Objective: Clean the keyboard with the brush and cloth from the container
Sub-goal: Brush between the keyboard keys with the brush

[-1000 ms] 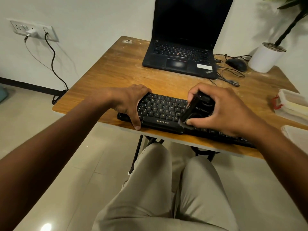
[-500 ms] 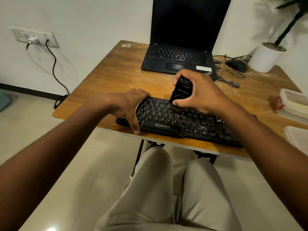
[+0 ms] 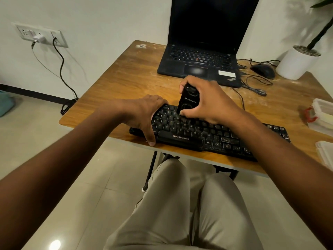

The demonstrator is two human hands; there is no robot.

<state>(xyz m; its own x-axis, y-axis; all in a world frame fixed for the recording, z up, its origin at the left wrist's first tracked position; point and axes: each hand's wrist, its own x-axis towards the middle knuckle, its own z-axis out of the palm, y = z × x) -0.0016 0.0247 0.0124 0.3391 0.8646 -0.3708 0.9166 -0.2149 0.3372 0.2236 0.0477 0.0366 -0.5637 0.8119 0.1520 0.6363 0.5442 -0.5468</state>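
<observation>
A black Zebronics keyboard lies along the front edge of the wooden table, dusty on its right keys. My left hand grips its left end, thumb down over the front edge. My right hand holds a black brush upright, its lower end down on the upper key rows left of centre. The bristles are hidden by my fingers. The clear container with a red clasp sits at the table's right edge. No cloth is visible.
An open black laptop stands at the back of the table. A mouse with tangled cable and a white plant pot sit at the back right. A clear lid lies near the right front. My knees are under the table.
My right hand carried the brush from the keyboard's front edge up to the top key rows, then slightly back toward me. My left hand kept its grip on the left end.
</observation>
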